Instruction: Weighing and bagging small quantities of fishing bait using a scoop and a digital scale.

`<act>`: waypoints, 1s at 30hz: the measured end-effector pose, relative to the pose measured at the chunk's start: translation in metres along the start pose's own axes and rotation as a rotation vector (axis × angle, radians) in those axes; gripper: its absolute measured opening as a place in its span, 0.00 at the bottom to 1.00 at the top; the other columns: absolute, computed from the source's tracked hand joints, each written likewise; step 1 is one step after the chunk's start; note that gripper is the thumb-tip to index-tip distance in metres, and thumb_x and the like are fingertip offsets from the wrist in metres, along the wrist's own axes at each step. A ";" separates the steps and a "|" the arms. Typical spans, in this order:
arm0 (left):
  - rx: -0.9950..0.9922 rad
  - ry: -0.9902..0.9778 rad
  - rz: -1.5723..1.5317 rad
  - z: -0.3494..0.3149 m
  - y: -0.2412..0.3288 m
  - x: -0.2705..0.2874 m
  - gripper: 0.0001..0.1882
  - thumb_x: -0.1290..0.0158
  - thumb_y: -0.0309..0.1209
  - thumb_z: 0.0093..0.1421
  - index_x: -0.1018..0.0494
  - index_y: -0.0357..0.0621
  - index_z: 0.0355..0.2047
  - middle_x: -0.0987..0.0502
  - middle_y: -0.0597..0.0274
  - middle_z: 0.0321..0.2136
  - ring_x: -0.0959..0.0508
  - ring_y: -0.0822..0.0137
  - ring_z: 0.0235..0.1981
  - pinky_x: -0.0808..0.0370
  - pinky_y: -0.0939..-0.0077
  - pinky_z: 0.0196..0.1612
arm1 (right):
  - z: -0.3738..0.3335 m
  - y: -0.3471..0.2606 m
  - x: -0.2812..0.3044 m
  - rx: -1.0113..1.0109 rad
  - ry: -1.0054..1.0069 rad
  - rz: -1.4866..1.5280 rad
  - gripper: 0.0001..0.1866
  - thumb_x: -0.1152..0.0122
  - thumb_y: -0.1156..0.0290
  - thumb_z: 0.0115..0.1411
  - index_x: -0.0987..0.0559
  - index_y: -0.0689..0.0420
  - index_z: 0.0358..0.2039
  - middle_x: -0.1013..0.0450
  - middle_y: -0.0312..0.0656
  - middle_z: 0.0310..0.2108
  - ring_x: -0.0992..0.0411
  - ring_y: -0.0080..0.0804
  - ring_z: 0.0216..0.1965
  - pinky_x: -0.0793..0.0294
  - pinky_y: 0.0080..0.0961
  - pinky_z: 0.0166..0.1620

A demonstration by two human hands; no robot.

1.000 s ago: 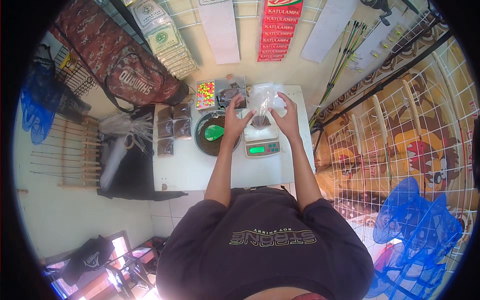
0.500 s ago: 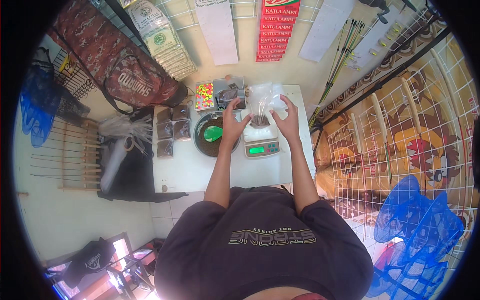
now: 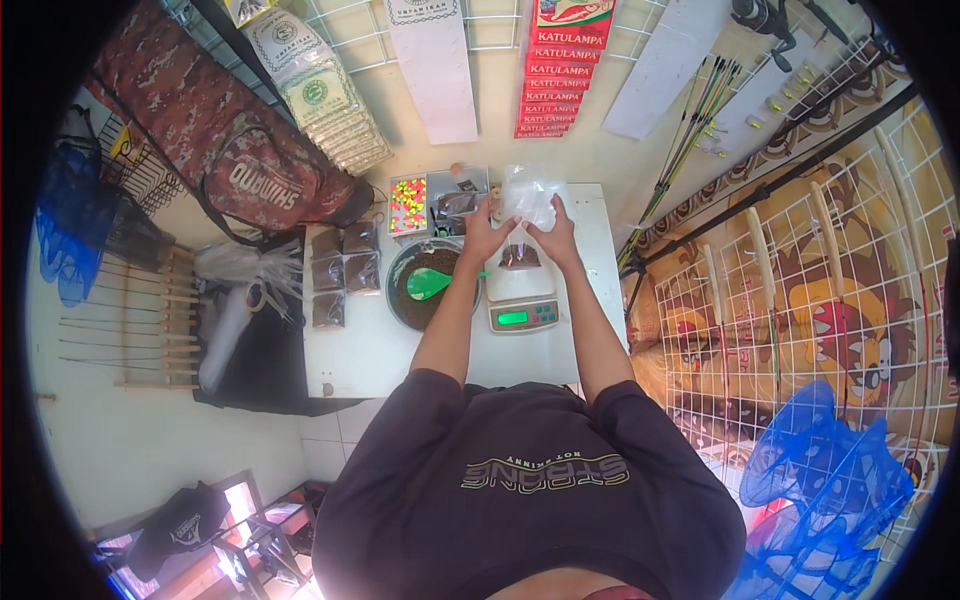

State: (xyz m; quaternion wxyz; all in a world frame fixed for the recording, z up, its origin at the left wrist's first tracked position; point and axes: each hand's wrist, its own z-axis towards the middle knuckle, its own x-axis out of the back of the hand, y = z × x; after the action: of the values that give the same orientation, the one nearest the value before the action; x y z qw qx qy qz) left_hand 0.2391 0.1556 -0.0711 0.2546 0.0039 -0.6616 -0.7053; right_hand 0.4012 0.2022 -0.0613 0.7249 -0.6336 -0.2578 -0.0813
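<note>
A clear plastic bag (image 3: 520, 257) with dark brown grains in its bottom stands upright at the scale's pan; I cannot tell whether it rests on it. My left hand (image 3: 484, 236) pinches the bag's left side above the grains. On the other side, my right hand (image 3: 553, 235) grips it too, both thumbs pointing inward. Below is the white digital scale (image 3: 524, 316), its green display lit. To the left, a round basin (image 3: 397, 309) holds brown grains and a green scoop (image 3: 428, 284), partly hidden by my left forearm.
Several filled bags (image 3: 328, 275) lie at the white table's (image 3: 350, 365) left side. Behind the basin, a box of bright coloured bits (image 3: 408, 203) adjoins a grey tray (image 3: 470, 178). Red packets (image 3: 560, 70) hang on the wall; thin rods (image 3: 690, 140) lean at the right.
My hands have come closer together, from spread around the bag to gripping its sides. The bag's upper part is now gathered between them. The whole view has shifted slightly.
</note>
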 end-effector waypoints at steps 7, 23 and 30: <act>0.021 0.004 0.023 -0.011 -0.008 -0.010 0.13 0.42 0.32 0.50 0.24 0.41 0.36 0.21 0.55 0.27 0.23 0.62 0.29 0.30 0.69 0.43 | -0.001 0.001 -0.014 0.015 -0.038 0.146 0.17 0.37 0.69 0.51 0.24 0.62 0.41 0.23 0.44 0.33 0.26 0.28 0.37 0.30 0.25 0.44; 0.050 0.209 0.012 -0.048 0.038 -0.005 0.10 0.43 0.34 0.53 0.22 0.43 0.33 0.22 0.58 0.27 0.26 0.65 0.30 0.31 0.72 0.37 | -0.034 -0.016 -0.006 0.059 -0.003 0.183 0.11 0.40 0.67 0.54 0.21 0.59 0.36 0.23 0.40 0.32 0.29 0.21 0.31 0.31 0.18 0.30; 0.079 0.241 -0.040 -0.060 0.031 -0.008 0.12 0.44 0.37 0.55 0.23 0.42 0.34 0.21 0.62 0.27 0.26 0.76 0.27 0.33 0.83 0.25 | -0.049 -0.019 0.006 0.061 -0.024 0.162 0.14 0.38 0.65 0.53 0.21 0.59 0.37 0.24 0.43 0.32 0.28 0.26 0.29 0.31 0.21 0.35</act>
State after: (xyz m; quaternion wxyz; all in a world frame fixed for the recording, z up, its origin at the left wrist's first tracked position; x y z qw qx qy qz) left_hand 0.2774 0.1028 -0.0520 0.3178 0.1119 -0.6533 -0.6780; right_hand 0.4110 0.1532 -0.0450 0.7449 -0.6310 -0.2165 -0.0070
